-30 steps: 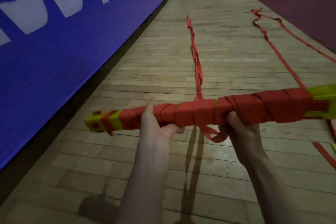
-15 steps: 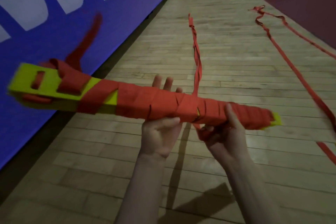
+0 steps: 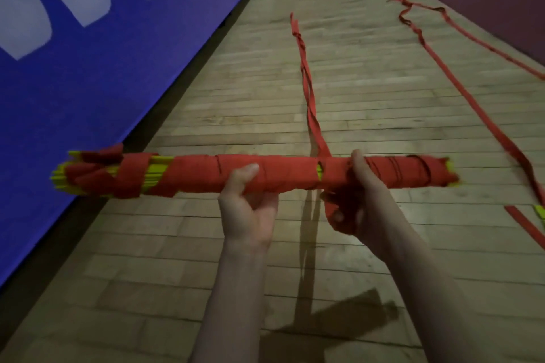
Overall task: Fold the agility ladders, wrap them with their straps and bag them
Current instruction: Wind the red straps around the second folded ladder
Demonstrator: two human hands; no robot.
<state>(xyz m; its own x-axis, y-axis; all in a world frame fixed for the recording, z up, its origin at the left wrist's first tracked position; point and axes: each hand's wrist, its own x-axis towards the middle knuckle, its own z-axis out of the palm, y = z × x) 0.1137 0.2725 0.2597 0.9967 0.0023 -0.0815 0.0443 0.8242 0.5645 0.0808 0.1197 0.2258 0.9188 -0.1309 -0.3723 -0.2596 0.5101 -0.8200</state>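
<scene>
A folded ladder bundle (image 3: 253, 175), bound in red, lies level from 9 to 3 o'clock. The left hand (image 3: 247, 209) grips its middle; the right hand (image 3: 354, 200) clutches the free strap (image 3: 309, 91) trailing toward 12 along the floor (image 3: 383, 112).

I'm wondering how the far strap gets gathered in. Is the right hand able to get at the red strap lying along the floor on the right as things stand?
Probably not yet: the right hand is busy gripping the wrapped ladder bundle, and that second strap lies off on the floor, apart from both hands.
</scene>
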